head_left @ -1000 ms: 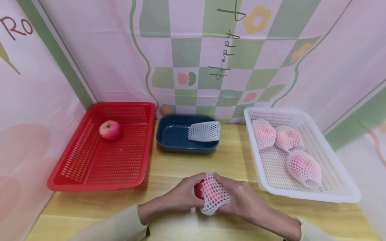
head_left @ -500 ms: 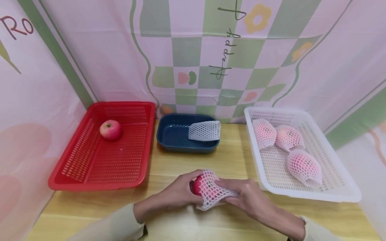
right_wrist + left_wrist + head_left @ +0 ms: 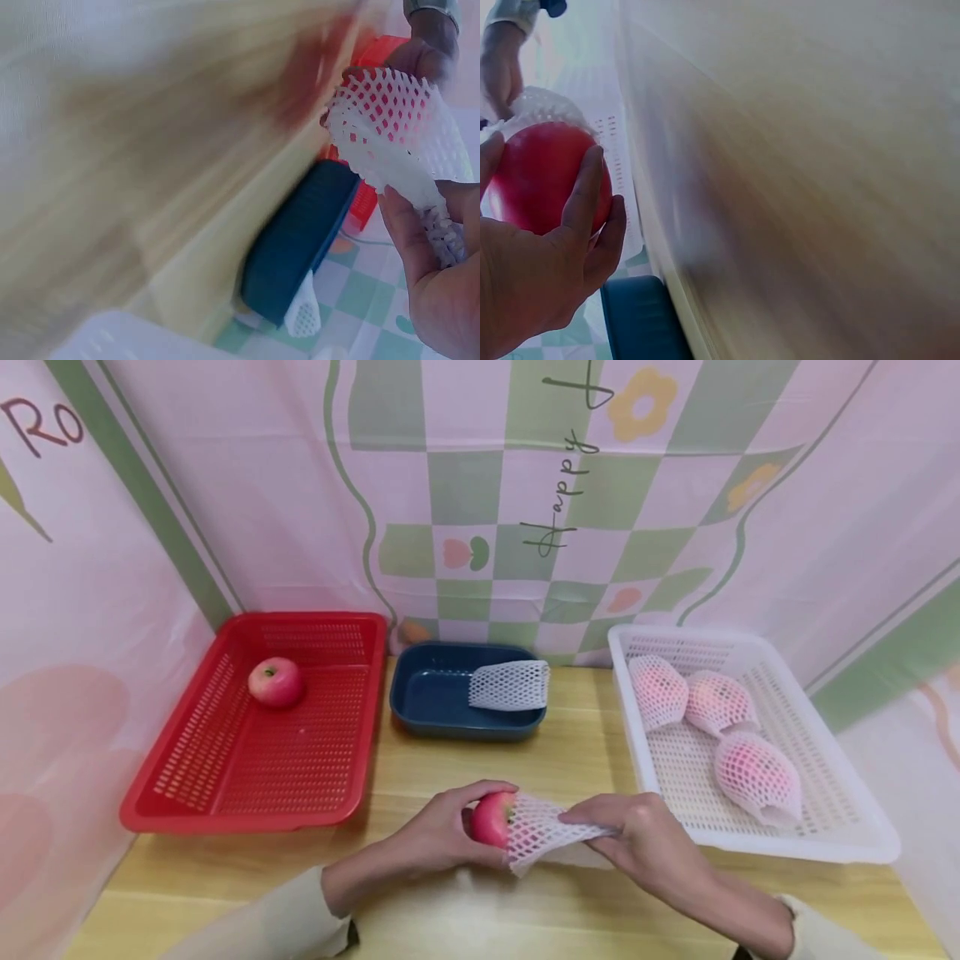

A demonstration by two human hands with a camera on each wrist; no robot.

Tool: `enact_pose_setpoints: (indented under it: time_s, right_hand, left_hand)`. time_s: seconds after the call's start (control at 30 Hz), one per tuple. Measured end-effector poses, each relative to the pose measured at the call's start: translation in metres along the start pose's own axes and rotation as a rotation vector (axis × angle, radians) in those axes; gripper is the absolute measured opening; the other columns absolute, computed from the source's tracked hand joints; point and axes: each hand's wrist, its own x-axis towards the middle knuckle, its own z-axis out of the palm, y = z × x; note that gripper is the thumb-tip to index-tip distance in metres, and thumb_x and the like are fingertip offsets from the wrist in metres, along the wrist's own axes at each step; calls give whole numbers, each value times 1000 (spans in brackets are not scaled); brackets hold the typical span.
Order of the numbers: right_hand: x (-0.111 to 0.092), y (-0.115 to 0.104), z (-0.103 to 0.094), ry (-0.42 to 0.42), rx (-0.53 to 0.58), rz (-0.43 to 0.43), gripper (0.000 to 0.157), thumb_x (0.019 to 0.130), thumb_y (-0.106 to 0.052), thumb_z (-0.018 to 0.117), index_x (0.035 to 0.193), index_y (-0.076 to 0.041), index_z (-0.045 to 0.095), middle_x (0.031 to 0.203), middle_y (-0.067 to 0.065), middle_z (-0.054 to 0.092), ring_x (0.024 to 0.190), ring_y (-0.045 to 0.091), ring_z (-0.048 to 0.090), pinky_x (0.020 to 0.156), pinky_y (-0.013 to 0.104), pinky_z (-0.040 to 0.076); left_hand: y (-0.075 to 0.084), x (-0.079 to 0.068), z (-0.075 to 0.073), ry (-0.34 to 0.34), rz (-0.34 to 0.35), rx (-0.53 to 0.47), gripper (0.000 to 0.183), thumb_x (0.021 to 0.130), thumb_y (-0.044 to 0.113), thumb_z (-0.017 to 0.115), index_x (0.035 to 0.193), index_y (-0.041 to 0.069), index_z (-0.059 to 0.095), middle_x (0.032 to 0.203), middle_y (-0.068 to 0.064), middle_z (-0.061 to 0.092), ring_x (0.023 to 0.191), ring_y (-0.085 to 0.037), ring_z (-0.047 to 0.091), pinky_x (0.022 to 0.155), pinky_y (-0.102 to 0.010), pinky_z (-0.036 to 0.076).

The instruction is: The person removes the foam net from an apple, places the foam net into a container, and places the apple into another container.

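My left hand (image 3: 435, 835) grips a red apple (image 3: 491, 820) over the near middle of the table. A white foam net sleeve (image 3: 542, 831) covers the apple's right part and stretches off to the right. Its gathered far end is pinched by my right hand (image 3: 652, 843). In the left wrist view the bare side of the apple (image 3: 544, 176) shows, fingers (image 3: 585, 195) spread round it. Seen from the right wrist, the foam net sleeve (image 3: 397, 127) flares open toward the apple, its tail bunched between thumb and fingers.
A red basket (image 3: 360, 760) at left holds one bare apple (image 3: 276, 682). Behind the hands stands a dark blue tray (image 3: 427, 722) with a flat foam net (image 3: 510, 686) in it. The white basket (image 3: 645, 777) at right holds three netted apples (image 3: 757, 777).
My right hand has moved right, drawing the net's end with it. More of the apple's red skin is uncovered at the left hand. Baskets and tray are unchanged.
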Motion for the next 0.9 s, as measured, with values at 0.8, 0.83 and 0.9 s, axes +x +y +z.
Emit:
enact_pose_setpoints:
  time_s: [0.8, 0.83, 0.9]
  right_hand:
    - [63, 13, -56, 4, -217, -109, 42, 65, 11, 92, 100, -10, 83, 94, 0, 81, 83, 19, 78, 69, 33, 63]
    - [66, 14, -57, -1, -220, -110, 41, 66, 11, 92, 100, -9, 82, 94, 0, 81, 83, 19, 79, 68, 34, 63]
    - [73, 14, -58, -10, -222, -113, 39, 68, 11, 90, 100, -8, 82, 94, 1, 81, 83, 19, 79, 68, 36, 64]
  left_hand:
    - [12, -37, -21, 49, 18, 91, 78, 80, 34, 95, 148, 32, 59, 137, 3, 66, 116, -18, 67, 95, -33, 57]
    - [14, -40, -22, 48, 18, 90, 78, 80, 34, 95, 149, 32, 58, 137, 3, 66, 117, -18, 67, 95, -33, 57]
    - [18, -45, -24, 48, 10, 85, 78, 79, 35, 95, 149, 32, 58, 137, 5, 66, 119, -18, 66, 97, -35, 57]
